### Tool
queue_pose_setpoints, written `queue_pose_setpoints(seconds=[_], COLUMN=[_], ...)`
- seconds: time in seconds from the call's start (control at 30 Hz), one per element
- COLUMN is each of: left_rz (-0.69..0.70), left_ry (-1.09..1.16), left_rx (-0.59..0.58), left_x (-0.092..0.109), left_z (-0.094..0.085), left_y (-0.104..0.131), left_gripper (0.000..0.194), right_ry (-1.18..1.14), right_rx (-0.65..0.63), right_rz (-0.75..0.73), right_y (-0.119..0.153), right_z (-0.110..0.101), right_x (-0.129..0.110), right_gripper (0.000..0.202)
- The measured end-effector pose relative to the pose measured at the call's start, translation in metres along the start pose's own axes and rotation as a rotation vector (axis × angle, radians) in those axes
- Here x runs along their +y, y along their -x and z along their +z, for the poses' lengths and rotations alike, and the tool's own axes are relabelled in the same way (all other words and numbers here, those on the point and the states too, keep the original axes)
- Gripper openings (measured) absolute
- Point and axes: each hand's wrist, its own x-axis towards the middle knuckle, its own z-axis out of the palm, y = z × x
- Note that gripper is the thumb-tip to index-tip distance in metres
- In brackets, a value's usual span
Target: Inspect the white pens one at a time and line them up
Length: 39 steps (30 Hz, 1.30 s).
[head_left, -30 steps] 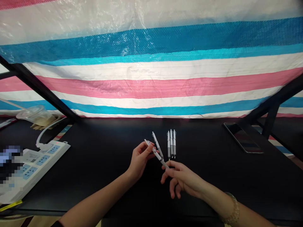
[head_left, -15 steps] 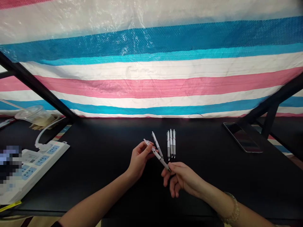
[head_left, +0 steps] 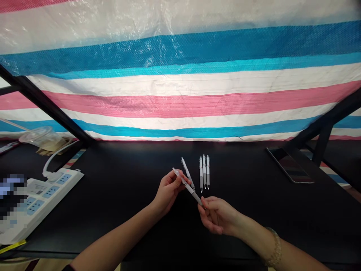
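A white pen with a grey grip (head_left: 189, 188) slants between my two hands above the black table (head_left: 129, 165). My left hand (head_left: 169, 190) pinches its upper, clear-clipped part. At the lower tip, the thumb and fingers of my right hand (head_left: 218, 215) are closed on the pen. Just behind the held pen, another white and grey pen (head_left: 186, 170) lies tilted on the table. To its right, three similar pens (head_left: 204, 172) lie side by side, tips toward me.
A white power strip (head_left: 42, 203) with a plugged-in cable is at the left, and a plastic cup (head_left: 38, 136) lies behind it. A dark phone (head_left: 290, 165) rests at the right. Black frame bars (head_left: 53, 109) flank a striped sheet (head_left: 180, 105) at the back.
My right hand's fingers have curled in closer together and moved slightly down around the pen's tip. My left hand and the held pen have shifted slightly right and down.
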Motion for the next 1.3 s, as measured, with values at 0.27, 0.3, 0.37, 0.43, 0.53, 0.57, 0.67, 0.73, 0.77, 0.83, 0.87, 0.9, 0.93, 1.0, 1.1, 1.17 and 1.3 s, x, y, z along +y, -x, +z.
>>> queue_pose_setpoints(seconds=[0.27, 0.3, 0.37, 0.43, 0.53, 0.57, 0.67, 0.73, 0.77, 0.83, 0.87, 0.9, 0.93, 1.0, 1.1, 1.17, 1.3], left_rz=[0.033, 0.043, 0.064, 0.082, 0.111, 0.115, 0.103, 0.097, 0.097, 0.099, 0.1, 0.101, 0.103, 0.104, 0.119, 0.137, 0.148], left_ry=[-0.101, -0.151, -0.24, -0.301, -0.36, -0.375, -0.401, -0.409, -0.41, -0.405, -0.401, -0.397, -0.395, -0.398, -0.41, -0.412, -0.405], left_rx=[0.036, 0.058, 0.081, 0.078, 0.042, 0.032, 0.028, 0.034, 0.038, 0.048, 0.053, 0.057, 0.059, 0.056, 0.066, 0.088, 0.117], left_x=[0.002, 0.003, 0.004, 0.005, 0.006, 0.005, 0.005, 0.006, 0.006, 0.007, 0.007, 0.007, 0.007, 0.006, 0.006, 0.006, 0.006], left_z=[0.0, 0.0, 0.0, 0.0, 0.001, 0.001, 0.002, 0.003, 0.003, 0.004, 0.004, 0.004, 0.003, 0.003, 0.002, 0.001, 0.0], left_y=[0.0, 0.0, 0.001, 0.002, 0.003, 0.003, 0.003, 0.003, 0.003, 0.003, 0.002, 0.002, 0.002, 0.001, 0.001, 0.0, 0.0], left_gripper=[0.018, 0.021, 0.032, 0.045, 0.044, 0.04, 0.034, 0.034, 0.035, 0.035, 0.035, 0.034, 0.032, 0.032, 0.036, 0.038, 0.035], right_ry=[0.002, -0.011, -0.04, -0.05, -0.051, -0.055, -0.069, -0.074, -0.074, -0.068, -0.063, -0.059, -0.056, -0.056, -0.05, -0.04, -0.019], right_rx=[0.071, 0.081, 0.082, 0.073, 0.071, 0.075, 0.088, 0.09, 0.088, 0.089, 0.089, 0.089, 0.088, 0.087, 0.094, 0.097, 0.1], right_rz=[-0.074, -0.096, -0.129, -0.146, -0.14, -0.137, -0.129, -0.125, -0.125, -0.123, -0.121, -0.119, -0.116, -0.111, -0.114, -0.12, -0.123], right_y=[0.004, 0.005, 0.008, 0.01, 0.01, 0.01, 0.01, 0.009, 0.009, 0.009, 0.009, 0.009, 0.01, 0.01, 0.011, 0.011, 0.01], right_z=[0.006, 0.008, 0.011, 0.013, 0.014, 0.014, 0.013, 0.013, 0.013, 0.013, 0.014, 0.014, 0.014, 0.014, 0.015, 0.016, 0.019], right_x=[-0.003, -0.004, -0.007, -0.009, -0.01, -0.01, -0.01, -0.01, -0.01, -0.01, -0.01, -0.01, -0.01, -0.011, -0.011, -0.011, -0.012], right_gripper=[0.048, 0.048, 0.047, 0.046, 0.046, 0.046, 0.046, 0.045, 0.045, 0.045, 0.044, 0.043, 0.042, 0.042, 0.042, 0.041, 0.039])
